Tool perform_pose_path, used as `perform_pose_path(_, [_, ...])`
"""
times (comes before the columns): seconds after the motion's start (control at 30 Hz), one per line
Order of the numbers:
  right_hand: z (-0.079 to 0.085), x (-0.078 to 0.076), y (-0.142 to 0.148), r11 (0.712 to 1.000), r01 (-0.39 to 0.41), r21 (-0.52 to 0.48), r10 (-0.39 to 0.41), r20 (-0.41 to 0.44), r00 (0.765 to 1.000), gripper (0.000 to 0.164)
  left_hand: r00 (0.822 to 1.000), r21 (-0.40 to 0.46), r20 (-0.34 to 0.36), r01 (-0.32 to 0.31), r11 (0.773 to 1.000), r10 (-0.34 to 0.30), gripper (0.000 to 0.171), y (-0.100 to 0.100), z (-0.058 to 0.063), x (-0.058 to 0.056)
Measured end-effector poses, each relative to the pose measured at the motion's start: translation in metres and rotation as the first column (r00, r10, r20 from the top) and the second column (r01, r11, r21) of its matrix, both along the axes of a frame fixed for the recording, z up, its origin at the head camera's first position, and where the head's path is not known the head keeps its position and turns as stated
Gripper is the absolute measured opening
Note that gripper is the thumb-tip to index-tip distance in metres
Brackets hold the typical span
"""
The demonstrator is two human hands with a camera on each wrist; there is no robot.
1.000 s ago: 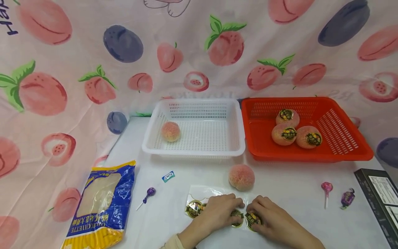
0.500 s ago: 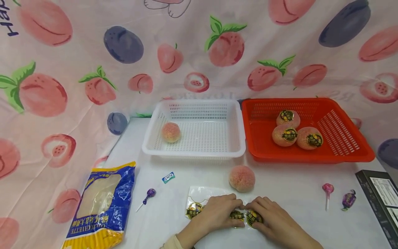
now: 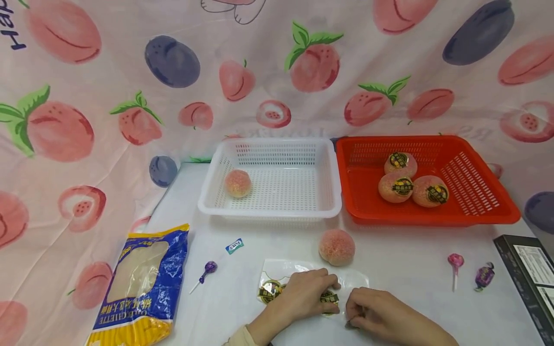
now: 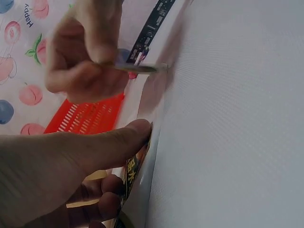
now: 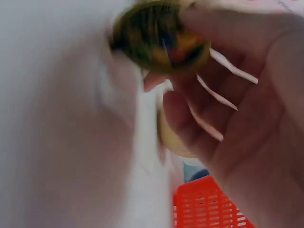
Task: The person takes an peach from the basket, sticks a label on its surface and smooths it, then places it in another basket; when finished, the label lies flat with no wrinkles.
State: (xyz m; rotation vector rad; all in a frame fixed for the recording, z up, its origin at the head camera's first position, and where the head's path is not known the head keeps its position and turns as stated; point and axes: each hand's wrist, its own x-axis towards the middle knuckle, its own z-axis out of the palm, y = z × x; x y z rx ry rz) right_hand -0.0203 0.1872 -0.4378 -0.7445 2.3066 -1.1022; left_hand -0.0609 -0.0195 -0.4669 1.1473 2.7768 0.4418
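Note:
A clear sheet of round black-and-gold stickers [image 3: 277, 270] lies on the white table in the head view. My left hand [image 3: 303, 295] rests on it, thumb and fingertips pressing it down around one printed sticker. Just right of it, my right hand [image 3: 381, 312] pinches a round sticker [image 5: 161, 38] between thumb and fingers. In the left wrist view that peeled sticker [image 4: 137, 69] shows edge-on, above the tabletop. Directly behind the sheet sits a pink fuzzy peach [image 3: 336, 247] with no sticker showing on it.
A white basket [image 3: 270, 211] holds one peach. Beside it, a red basket [image 3: 484, 192] holds three stickered peaches. A blue-and-yellow pasta bag [image 3: 143, 278], lollipop [image 3: 209, 267] and small wrapped sweet [image 3: 234, 246] lie left. Another lollipop [image 3: 455, 261], purple candy [image 3: 484, 276] and black box [image 3: 528, 274] lie right.
My right hand has peeled the rightmost sticker off the sheet and turned over, its fingers closing in. My left hand stays on the sheet.

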Motion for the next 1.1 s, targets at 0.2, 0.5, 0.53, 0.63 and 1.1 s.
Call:
perform_pose_path(0.2, [0.004,-0.009,0.004,0.974,0.090,-0.209,-0.120,-0.135,0.984,0.012,0.993,0.106,0.113,0.032,0.994,-0.044,0.018,-0.007,0.002,-0.006])
perform_pose_path(0.5, [0.002,-0.033,-0.005,0.794,0.489,-0.361,-0.486,0.107,0.868,0.021,0.837,0.532,0.534,-0.222,0.817,-0.121,0.018,-0.012,0.005,-0.023])
perform_pose_path(0.53, [0.001,-0.035,-0.005,0.786,0.508,-0.353,-0.509,0.098,0.855,0.022,0.822,0.556,0.560,-0.276,0.784,-0.108,0.019,-0.011,0.006,-0.024])
perform_pose_path(0.63, [-0.002,-0.041,-0.007,0.779,0.546,-0.309,-0.563,0.040,0.825,0.021,0.799,0.597,0.599,-0.409,0.690,-0.044,0.019,-0.008,0.012,-0.024])
perform_pose_path(1.1, [-0.001,-0.049,-0.013,0.775,0.614,-0.151,-0.623,-0.022,0.782,0.019,0.810,0.652,0.572,-0.544,0.528,0.127,0.021,0.001,0.034,-0.034])
